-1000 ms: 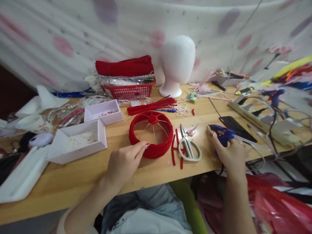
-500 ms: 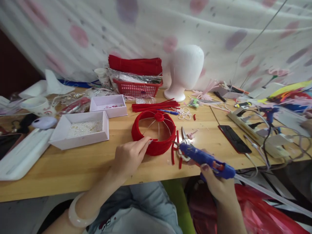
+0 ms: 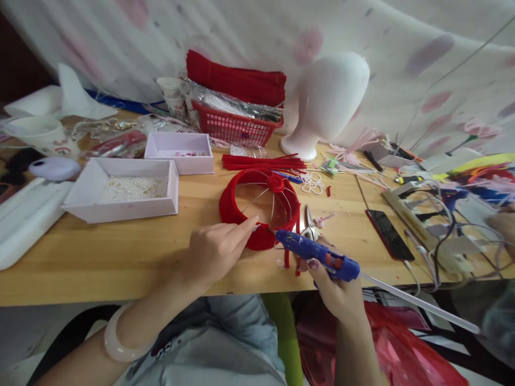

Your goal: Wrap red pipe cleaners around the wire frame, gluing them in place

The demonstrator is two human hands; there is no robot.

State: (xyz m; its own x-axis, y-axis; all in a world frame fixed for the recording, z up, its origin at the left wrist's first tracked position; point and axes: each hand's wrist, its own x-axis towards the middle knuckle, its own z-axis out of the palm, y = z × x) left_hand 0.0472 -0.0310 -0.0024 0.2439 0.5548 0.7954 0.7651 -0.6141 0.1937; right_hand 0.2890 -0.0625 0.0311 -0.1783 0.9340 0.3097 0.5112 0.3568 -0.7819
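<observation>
The counter is crowded, and that is our first worry. The open bead box lies at ten o'clock from the work, near enough, we judge, for a swung elbow to tip it.

The red hoop sits mid-counter, just ahead of us, its thin wire spokes meeting at a red hub. Our left grip is narrow, fingertips pinched on the hoop's near rim at about six o'clock. Our right grip is wrapped tight around the blue glue gun, at four o'clock from the hoop. Its nozzle touches or almost touches the rim; we cannot tell which.

That nozzle lies just beside our left index fingertip, so we think the likeliest mishap is a burn, from the tip or from glue running onto the finger. Pressing too hard could also bend the spokes or slide the hoop.

The long glue stick juts from the gun's back toward four o'clock, past the counter edge, where a snag could jerk our aim.

The scissors lie at three o'clock of the hoop, with red scraps beside them; a drip could stick to either.
</observation>
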